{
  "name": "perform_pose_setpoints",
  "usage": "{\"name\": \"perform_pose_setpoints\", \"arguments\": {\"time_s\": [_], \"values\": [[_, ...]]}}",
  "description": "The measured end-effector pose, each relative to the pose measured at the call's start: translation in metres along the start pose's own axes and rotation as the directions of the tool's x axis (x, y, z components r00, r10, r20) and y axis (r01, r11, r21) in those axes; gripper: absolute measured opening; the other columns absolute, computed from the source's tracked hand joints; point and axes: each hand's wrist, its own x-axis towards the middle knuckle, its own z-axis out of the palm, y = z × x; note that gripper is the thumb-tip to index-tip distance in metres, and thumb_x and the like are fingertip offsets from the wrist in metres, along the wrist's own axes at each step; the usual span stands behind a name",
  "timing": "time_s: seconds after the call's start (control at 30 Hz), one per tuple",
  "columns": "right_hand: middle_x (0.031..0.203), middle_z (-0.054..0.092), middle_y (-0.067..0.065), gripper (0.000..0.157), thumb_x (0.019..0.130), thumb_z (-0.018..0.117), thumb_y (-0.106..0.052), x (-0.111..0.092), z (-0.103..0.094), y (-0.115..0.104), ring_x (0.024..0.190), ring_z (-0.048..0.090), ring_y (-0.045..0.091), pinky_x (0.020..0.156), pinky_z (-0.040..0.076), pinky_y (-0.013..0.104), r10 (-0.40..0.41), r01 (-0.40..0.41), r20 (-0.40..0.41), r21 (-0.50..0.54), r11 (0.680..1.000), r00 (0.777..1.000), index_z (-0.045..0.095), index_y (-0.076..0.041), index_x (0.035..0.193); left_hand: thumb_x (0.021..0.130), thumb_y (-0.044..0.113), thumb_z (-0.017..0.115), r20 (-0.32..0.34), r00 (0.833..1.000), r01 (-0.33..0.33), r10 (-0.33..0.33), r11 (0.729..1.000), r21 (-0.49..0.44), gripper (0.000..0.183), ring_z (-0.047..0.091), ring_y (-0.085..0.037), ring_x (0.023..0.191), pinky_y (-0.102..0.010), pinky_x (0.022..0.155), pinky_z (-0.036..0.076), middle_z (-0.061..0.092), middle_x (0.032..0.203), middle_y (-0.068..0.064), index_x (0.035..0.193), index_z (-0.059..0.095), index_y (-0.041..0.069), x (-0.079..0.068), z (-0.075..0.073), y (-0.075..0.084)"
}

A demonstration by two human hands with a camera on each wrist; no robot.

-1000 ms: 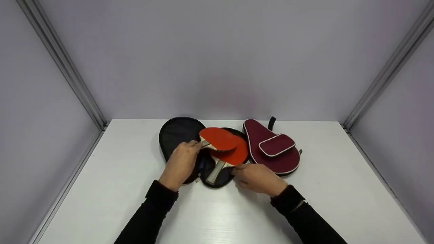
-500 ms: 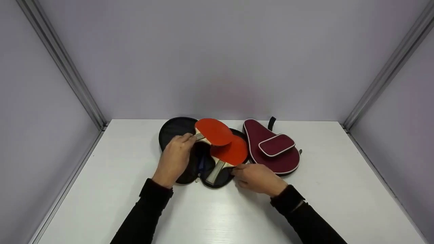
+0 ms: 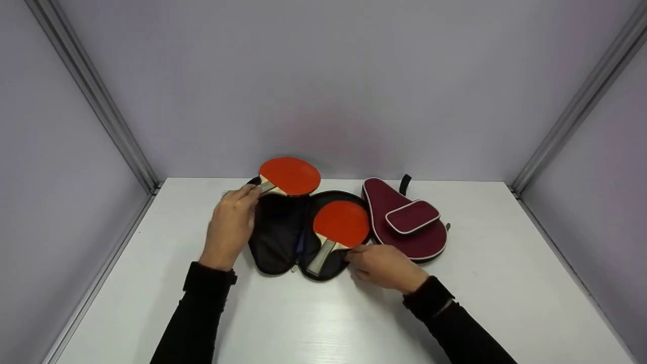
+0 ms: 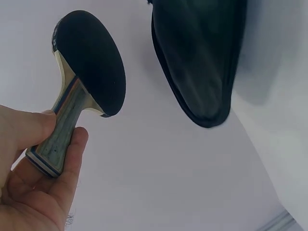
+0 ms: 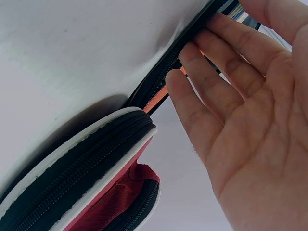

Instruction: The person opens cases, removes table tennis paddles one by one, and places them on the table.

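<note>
My left hand [image 3: 231,222] holds a table tennis bat [image 3: 289,176] by its handle, red face up in the head view. Its black underside shows in the left wrist view, with thumb and fingers on the handle. Under and beside it, a black bat case [image 3: 280,237] lies unzipped and spread open in two halves. In the right half rests a second red bat [image 3: 342,223], handle toward the front. My right hand [image 3: 386,265] pinches that half's front right edge; in the right wrist view its fingertips [image 5: 179,79] are at the zipped rim.
A burgundy bat case [image 3: 381,202] with white piping and a small zipped pocket [image 3: 413,216] lies right of the black case, close against it. Its black strap [image 3: 405,184] points to the back. Grey panels wall the white table [image 3: 505,303] on three sides.
My left hand has lifted the bat off the second one and carried it left and back, over the case's left half. The right hand stays in place.
</note>
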Motion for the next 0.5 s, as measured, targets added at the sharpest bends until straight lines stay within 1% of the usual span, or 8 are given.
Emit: {"name": "perform_pose_setpoints", "arguments": {"time_s": [0.17,0.27,0.4,0.5], "values": [[0.113,0.087,0.004,0.013,0.104,0.081,-0.01,0.0,-0.002,-0.001,0.099,0.084,0.019,0.077,0.072,0.037,0.01,-0.01,0.001,0.003,1.0,1.0,0.087,-0.012,0.115,0.114,-0.002,0.071,0.004,0.997,0.083,-0.083,0.996,-0.013,0.034,0.077,-0.051,0.13,-0.061,0.114,0.066,0.081,0.145,-0.024,0.147,0.079,-0.004,0.002,-0.012,-0.017],[0.118,0.088,0.004,0.017,0.105,0.081,-0.01,0.0,-0.002,-0.001,0.103,0.085,0.019,0.081,0.073,0.038,0.022,-0.022,0.012,0.013,1.0,1.0,0.088,-0.011,0.121,0.114,-0.001,0.07,-0.01,0.992,0.124,-0.124,0.992,-0.026,0.034,0.076,-0.053,0.131,-0.064,0.114,0.066,0.08,0.146,-0.024,0.147,0.078,-0.005,0.002,-0.018,-0.028],[0.123,0.089,0.005,0.022,0.106,0.081,-0.011,0.001,-0.002,-0.001,0.108,0.086,0.02,0.087,0.074,0.038,0.031,-0.031,0.023,0.018,0.999,0.999,0.089,-0.01,0.126,0.114,-0.002,0.07,-0.038,0.987,0.155,-0.156,0.988,-0.028,0.033,0.075,-0.056,0.129,-0.066,0.113,0.065,0.08,0.146,-0.026,0.146,0.078,-0.006,0.002,-0.025,-0.043],[0.123,0.089,0.005,0.021,0.106,0.081,-0.011,0.001,-0.002,-0.001,0.107,0.086,0.02,0.087,0.074,0.037,0.024,-0.024,0.016,0.016,1.0,1.0,0.089,-0.01,0.125,0.114,-0.003,0.069,-0.06,0.983,0.172,-0.173,0.985,-0.025,0.032,0.075,-0.057,0.126,-0.067,0.11,0.065,0.081,0.144,-0.027,0.145,0.079,-0.007,0.001,-0.029,-0.055]]}}
